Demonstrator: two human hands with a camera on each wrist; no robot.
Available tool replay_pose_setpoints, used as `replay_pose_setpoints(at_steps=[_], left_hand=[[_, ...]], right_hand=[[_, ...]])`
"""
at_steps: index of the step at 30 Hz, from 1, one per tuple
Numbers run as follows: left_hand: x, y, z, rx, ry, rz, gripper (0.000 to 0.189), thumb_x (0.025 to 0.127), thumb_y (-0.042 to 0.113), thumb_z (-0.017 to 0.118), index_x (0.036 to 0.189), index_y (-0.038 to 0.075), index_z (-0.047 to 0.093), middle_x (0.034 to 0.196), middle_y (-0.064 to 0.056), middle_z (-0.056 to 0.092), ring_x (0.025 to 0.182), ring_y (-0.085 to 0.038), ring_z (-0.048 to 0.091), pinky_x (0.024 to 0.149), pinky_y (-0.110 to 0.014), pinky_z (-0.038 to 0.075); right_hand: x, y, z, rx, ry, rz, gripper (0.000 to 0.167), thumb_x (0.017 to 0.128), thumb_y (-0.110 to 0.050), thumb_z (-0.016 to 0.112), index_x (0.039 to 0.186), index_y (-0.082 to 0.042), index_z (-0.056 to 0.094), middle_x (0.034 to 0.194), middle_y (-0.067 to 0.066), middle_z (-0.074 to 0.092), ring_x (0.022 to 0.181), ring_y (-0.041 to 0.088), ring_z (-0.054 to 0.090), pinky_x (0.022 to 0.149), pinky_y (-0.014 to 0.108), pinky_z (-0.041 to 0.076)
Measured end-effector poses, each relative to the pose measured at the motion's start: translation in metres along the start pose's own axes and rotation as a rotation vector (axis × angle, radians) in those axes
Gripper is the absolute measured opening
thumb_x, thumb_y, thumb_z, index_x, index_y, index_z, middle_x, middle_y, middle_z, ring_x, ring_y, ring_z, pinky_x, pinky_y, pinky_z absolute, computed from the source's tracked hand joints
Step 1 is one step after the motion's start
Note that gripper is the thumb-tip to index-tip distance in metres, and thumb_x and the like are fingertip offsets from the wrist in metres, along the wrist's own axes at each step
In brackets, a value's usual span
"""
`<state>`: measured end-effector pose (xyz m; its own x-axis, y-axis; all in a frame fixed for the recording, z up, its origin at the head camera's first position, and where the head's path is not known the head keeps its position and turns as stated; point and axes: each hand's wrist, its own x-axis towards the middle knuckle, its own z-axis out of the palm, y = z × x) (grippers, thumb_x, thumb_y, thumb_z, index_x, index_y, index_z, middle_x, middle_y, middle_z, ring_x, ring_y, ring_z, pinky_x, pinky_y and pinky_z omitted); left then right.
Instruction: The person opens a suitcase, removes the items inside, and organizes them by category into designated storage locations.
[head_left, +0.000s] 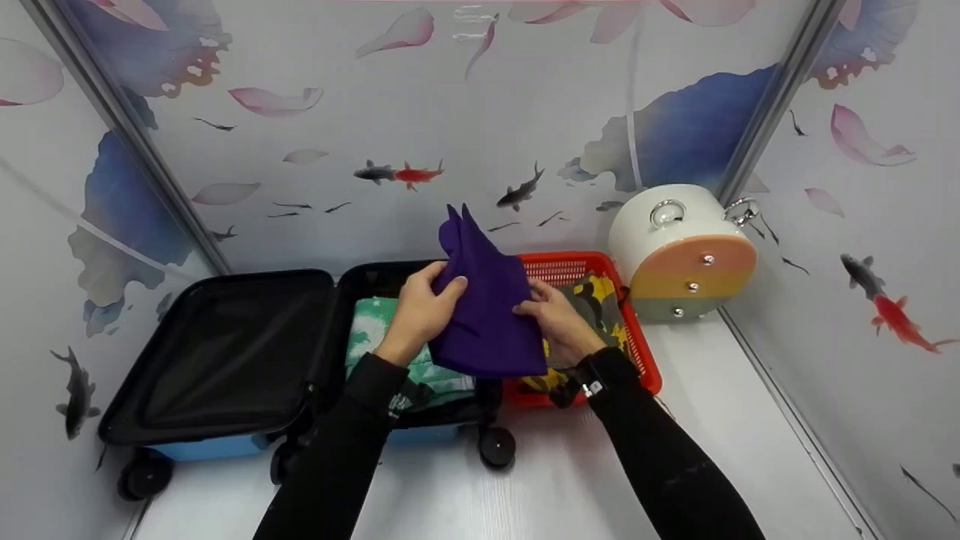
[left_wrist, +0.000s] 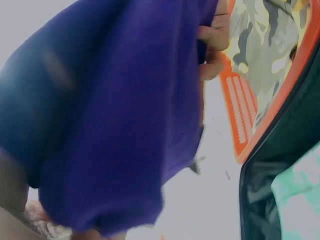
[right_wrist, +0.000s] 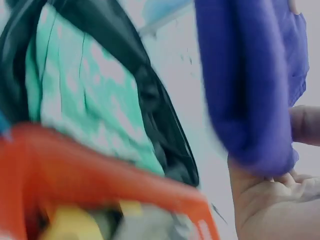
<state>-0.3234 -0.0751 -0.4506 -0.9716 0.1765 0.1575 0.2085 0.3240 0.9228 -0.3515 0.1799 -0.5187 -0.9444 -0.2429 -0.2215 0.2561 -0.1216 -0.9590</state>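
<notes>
Head view: painted walls (head_left: 465,105) enclose a white surface (head_left: 480,502) bearing an open suitcase (head_left: 240,352), a red basket (head_left: 651,367) and a round case (head_left: 660,225). Green fabric (head_left: 366,330) lies in the suitcase, camouflage cloth (head_left: 600,307) in the basket. Held up before both, partly hiding them, purple cloth (head_left: 487,315) is pinched by the left hand (head_left: 424,304) and right hand (head_left: 559,319).

Black-sleeved left forearm (head_left: 330,457) and black-sleeved right forearm (head_left: 667,450) extended forward, converging. Bare left hand (head_left: 422,311) and bare right hand (head_left: 561,321) faced each other, apart, each set in a thumb-to-finger pinch.
</notes>
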Motion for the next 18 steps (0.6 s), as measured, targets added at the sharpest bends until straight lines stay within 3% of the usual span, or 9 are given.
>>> replay_pose_setpoints(at_steps=[4,8,10,14,18], left_hand=[[0.005,-0.007,0.024,-0.018,-0.041,-0.026,0.053,0.112,0.027,0.062,0.16,0.008,0.056,0.151,-0.018,0.067,0.132,-0.032,0.071,0.113,-0.049,0.057],[0.01,-0.016,0.053,0.015,-0.074,-0.07,0.061,0.113,0.024,0.06,0.168,0.003,0.043,0.167,-0.023,0.052,0.152,-0.037,0.057,0.124,-0.051,0.049],[0.011,-0.022,0.067,0.04,-0.086,-0.082,0.063,0.114,0.023,0.059,0.17,0.002,0.039,0.172,-0.025,0.046,0.159,-0.039,0.049,0.128,-0.053,0.044],[0.013,-0.031,0.093,0.053,-0.103,-0.084,0.062,0.115,0.022,0.058,0.17,0.001,0.038,0.174,-0.025,0.042,0.163,-0.04,0.042,0.132,-0.053,0.039],[0.015,-0.038,0.112,-0.001,-0.125,-0.122,0.065,0.115,0.018,0.057,0.172,0.001,0.033,0.175,-0.025,0.041,0.166,-0.04,0.037,0.133,-0.052,0.036]], right_hand=[[-0.002,-0.008,-0.031,-0.127,0.12,-0.062,0.063,0.104,-0.002,0.061,0.164,-0.011,0.045,0.166,0.015,0.055,0.142,0.03,0.059,0.117,0.047,0.049],[-0.001,-0.016,-0.061,-0.174,0.216,-0.107,0.058,0.101,0.006,0.057,0.157,-0.008,0.052,0.16,0.017,0.06,0.125,0.026,0.064,0.101,0.038,0.054],[-0.002,-0.016,-0.073,-0.189,0.234,-0.12,0.061,0.099,0.009,0.055,0.157,-0.007,0.052,0.16,0.017,0.06,0.123,0.025,0.064,0.098,0.035,0.054],[-0.004,-0.012,-0.09,-0.231,0.239,-0.127,0.067,0.097,0.013,0.051,0.162,-0.004,0.047,0.165,0.021,0.055,0.133,0.028,0.06,0.101,0.03,0.051],[-0.004,-0.003,-0.105,-0.333,0.296,-0.124,0.068,0.096,0.012,0.05,0.163,-0.001,0.045,0.168,0.025,0.051,0.143,0.033,0.053,0.107,0.032,0.046]])
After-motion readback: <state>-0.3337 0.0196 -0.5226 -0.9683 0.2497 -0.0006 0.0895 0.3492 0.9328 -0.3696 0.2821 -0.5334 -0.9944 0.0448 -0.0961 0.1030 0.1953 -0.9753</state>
